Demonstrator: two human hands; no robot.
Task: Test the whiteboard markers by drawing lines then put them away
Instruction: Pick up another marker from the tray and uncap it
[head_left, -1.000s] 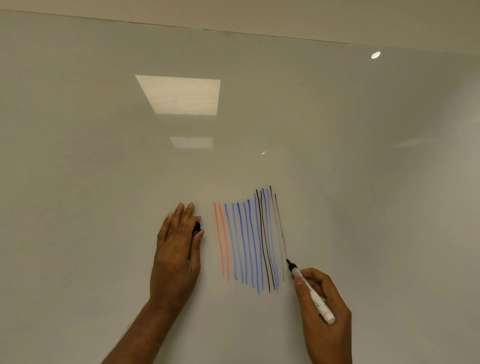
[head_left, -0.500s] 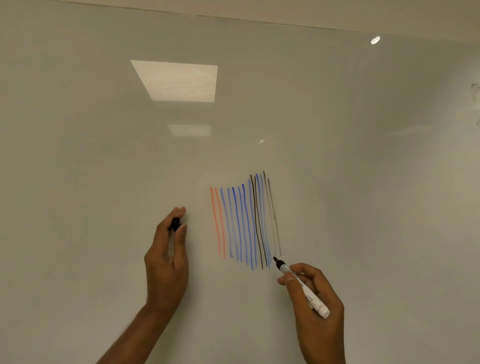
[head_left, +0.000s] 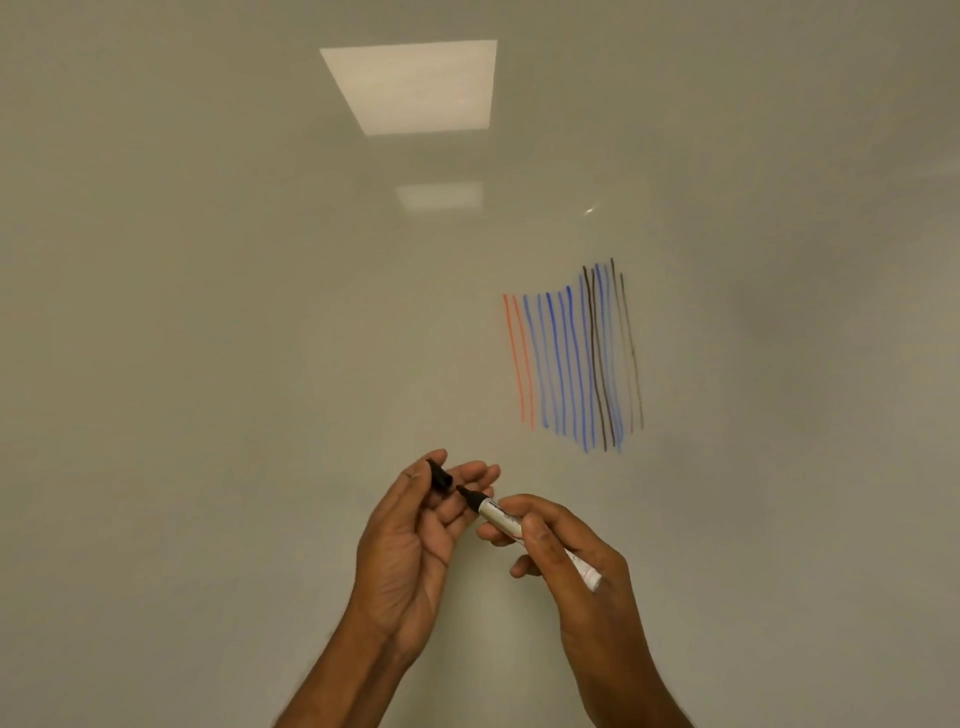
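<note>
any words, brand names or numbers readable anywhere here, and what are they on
No text can be read.
Marker, held in the right hand: small red and dark print on the barrel, too blurred to read.
Black cap, held in the left hand: no print shows.
Whiteboard: only red, blue and dark drawn lines, no words, numbers or signs.

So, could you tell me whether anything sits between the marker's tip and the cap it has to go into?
Nothing visible does. The left hand pinches the cap, the right hand holds the marker, and its tip points at the cap's near end across a small gap.
</note>
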